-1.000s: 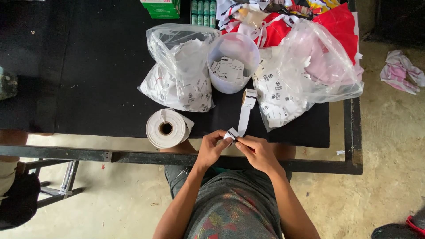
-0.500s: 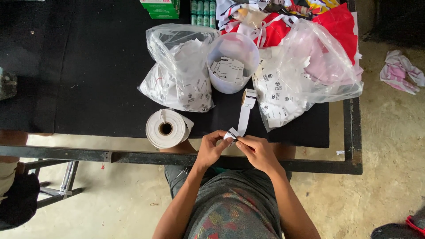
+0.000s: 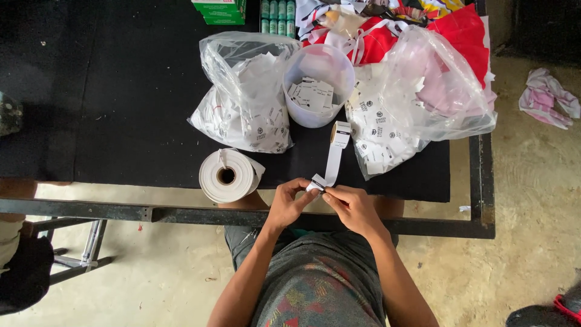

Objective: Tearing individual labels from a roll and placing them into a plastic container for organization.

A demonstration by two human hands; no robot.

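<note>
Here, the left hand (image 3: pixel 289 204) and right hand (image 3: pixel 352 207) both pinched the near end of the white label strip (image 3: pixel 333 158), just right of the white paper roll (image 3: pixel 226 175). Probably one label was being separated; the next move needed a clean tear.

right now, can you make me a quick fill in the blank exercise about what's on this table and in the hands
1. Both hands, left hand and right hand, pinch the end of a white label ______.
2. The roll of white tape lies to the ______ of the hands.
3. The translucent plastic cup stands between two clear plastic ______.
4. The table top is ______ in colour.

Missing words: strip; left; bags; black
</note>
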